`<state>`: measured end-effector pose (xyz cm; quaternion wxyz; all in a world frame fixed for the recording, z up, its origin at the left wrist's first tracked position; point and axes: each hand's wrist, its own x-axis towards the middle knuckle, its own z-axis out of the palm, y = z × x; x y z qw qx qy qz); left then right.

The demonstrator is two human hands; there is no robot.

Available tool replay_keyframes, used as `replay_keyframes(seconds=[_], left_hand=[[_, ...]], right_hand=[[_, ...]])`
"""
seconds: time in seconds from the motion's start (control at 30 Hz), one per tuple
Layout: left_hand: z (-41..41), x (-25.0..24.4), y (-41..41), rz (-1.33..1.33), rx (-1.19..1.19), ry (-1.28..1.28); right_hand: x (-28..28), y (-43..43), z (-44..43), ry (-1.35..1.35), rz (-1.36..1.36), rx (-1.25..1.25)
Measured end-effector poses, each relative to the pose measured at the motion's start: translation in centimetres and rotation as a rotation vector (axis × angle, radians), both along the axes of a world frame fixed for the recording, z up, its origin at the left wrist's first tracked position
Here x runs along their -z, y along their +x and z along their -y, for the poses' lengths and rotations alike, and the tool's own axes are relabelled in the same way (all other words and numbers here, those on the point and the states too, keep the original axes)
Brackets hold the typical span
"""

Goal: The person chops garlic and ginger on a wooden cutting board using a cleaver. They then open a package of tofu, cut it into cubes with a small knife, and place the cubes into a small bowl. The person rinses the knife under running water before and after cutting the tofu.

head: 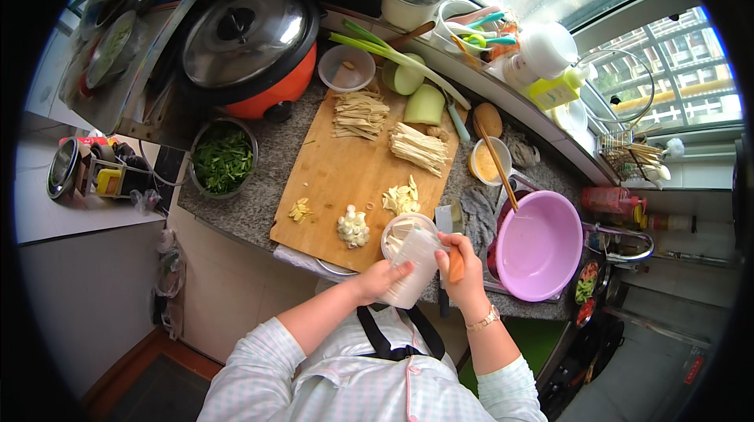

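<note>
My left hand [380, 282] grips a pale translucent plastic container [413, 269], tilted over a round bowl [435, 227] of white slices [402, 229]. My right hand [462, 275] is closed around a smooth orange object [456, 264], perhaps a handle, with its fingertips at the container's edge. What the container holds cannot be made out. The bowl sits at the near right of a wooden cutting board [318, 180]. Close by on the board are garlic cloves [353, 227], pale sliced pieces [402, 197] and small yellowish slices [300, 210]. A metal blade [449, 219] lies right of the bowl.
Cut strips [359, 114], pale sticks [418, 148], a green gourd piece [424, 105] and a scallion [412, 63] occupy the board's far end. Chopped greens [222, 157] and an orange electric pan [265, 92] stand left. A purple basin [539, 245] and beaten egg [486, 163] are right.
</note>
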<state>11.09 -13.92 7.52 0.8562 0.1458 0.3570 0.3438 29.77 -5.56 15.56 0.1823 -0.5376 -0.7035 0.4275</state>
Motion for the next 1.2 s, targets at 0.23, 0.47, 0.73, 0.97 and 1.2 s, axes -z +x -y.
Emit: replay_keyframes(seconds=[0.23, 0.47, 0.73, 0.97, 1.2], left_hand=[[-0.7, -3.9, 1.9, -0.923, 0.068, 0.853], [-2.4, -7.8, 0.7, -1.303, 0.11, 1.278], [-3.9, -7.4, 0.0, -0.876, 0.3, 0.802], [-2.8, 1.4, -1.5, 0.439, 0.002, -0.26], [-1.7, 2.4, -0.8, 0.603, -0.036, -0.167]], right_hand=[[-0.1, 4.5, 2.3, -0.062, -0.419, 0.241], [-2.1, 5.8, 3.8, -0.046, -0.457, 0.211], [-4.5, 5.8, 2.8, 0.138, -0.398, 0.254], [-3.7, 6.6, 2.5, 0.157, -0.484, 0.34], [-3.1, 7.6, 3.8, 0.132, -0.477, 0.342]])
